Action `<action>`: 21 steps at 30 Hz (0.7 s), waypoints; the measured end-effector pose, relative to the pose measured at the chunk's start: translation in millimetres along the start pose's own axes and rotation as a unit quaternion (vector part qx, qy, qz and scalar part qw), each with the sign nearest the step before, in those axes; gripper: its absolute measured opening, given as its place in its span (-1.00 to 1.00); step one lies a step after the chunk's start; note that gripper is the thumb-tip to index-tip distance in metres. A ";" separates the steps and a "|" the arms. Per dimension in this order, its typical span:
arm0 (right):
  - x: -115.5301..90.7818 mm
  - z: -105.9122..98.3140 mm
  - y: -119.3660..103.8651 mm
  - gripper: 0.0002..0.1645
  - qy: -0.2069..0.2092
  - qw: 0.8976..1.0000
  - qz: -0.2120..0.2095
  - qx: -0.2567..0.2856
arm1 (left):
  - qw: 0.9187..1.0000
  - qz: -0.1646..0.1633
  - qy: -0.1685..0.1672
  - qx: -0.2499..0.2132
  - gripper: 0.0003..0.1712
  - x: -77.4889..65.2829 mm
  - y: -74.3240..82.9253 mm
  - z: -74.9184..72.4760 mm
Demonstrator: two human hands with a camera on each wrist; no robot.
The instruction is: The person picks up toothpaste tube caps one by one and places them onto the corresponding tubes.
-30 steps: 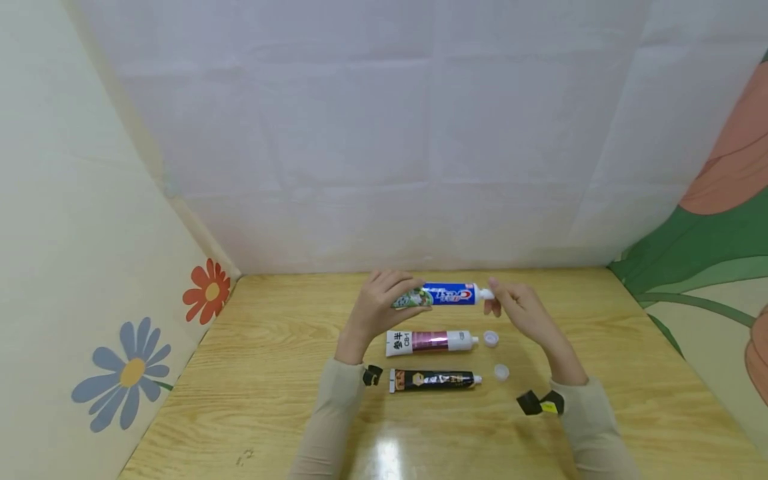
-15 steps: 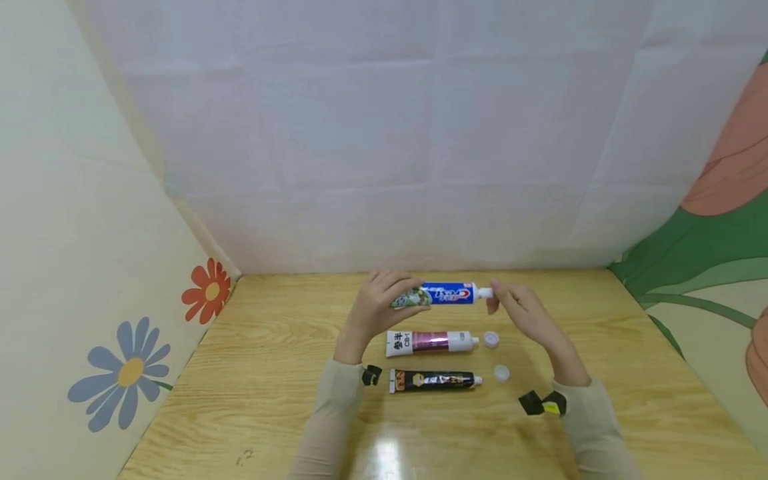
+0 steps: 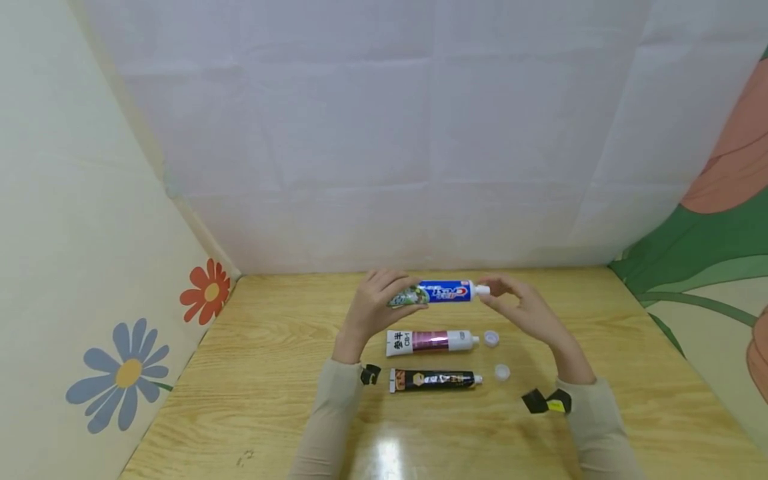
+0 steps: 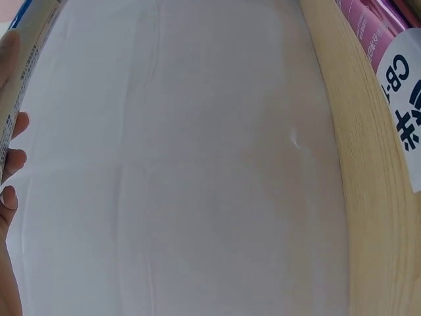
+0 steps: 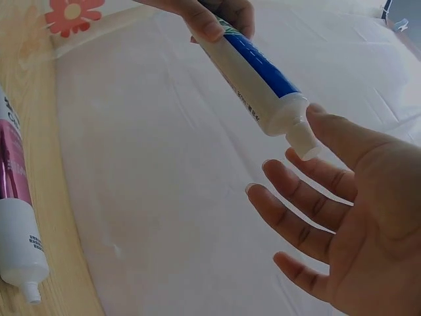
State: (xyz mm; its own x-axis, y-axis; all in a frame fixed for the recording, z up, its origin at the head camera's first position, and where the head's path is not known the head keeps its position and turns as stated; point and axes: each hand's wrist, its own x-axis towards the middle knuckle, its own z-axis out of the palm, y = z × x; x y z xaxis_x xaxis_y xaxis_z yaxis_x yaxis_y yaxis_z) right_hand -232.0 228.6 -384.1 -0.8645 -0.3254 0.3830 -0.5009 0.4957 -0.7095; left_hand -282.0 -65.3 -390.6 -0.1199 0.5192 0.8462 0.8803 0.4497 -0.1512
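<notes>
My left hand (image 3: 373,303) grips the tail half of a blue and green Crest toothpaste tube (image 3: 447,291), raised over the back of the table with its nozzle end to the right. At that end is a white cap (image 5: 302,140), with the thumb and index fingertips of my right hand (image 5: 375,197) on either side of it. The other right fingers are spread apart. Below lie a pink and white toothpaste tube (image 3: 429,341) and a black toothpaste tube (image 3: 435,380), both uncapped and pointing right.
Two loose white caps, one upper (image 3: 491,339) and one lower (image 3: 502,372), lie right of the tubes' nozzles. A white cloth wall (image 3: 384,167) rises behind the wooden table (image 3: 270,413), with flower-patterned panels at both sides.
The right hand has turned at the wrist, its index finger now above the cap and its thumb below. Both hands and the tube have shifted slightly left.
</notes>
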 end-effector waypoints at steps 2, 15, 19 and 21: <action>0.0 0.3 -0.7 -0.61 0.006 1.000 -0.005 -0.006 | 1.000 -0.002 -0.002 -0.002 -0.47 0.0 0.5 -0.7; 1.1 -0.2 -0.8 -0.67 0.027 0.999 -0.025 -0.031 | 1.000 -0.003 -0.002 -0.013 -0.44 -1.7 -1.9 0.4; -0.8 -2.2 -16.5 -0.68 0.026 0.999 -0.029 -0.036 | 1.000 -0.001 0.001 -0.015 -0.41 -2.5 -2.3 1.7; -1.8 -3.6 -26.3 -0.69 0.025 0.999 -0.029 -0.036 | 1.000 -0.002 0.002 -0.016 -0.40 -2.9 -2.2 2.2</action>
State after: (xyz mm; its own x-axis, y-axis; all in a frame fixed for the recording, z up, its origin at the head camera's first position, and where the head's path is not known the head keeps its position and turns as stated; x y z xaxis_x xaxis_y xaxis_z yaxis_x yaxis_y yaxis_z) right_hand -217.4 219.0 -364.0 -0.8344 -0.3151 0.4522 -0.5498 0.5349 -0.6416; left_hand -284.5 -66.1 -393.8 -0.1209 0.5147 0.8488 0.8942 0.4278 -0.1320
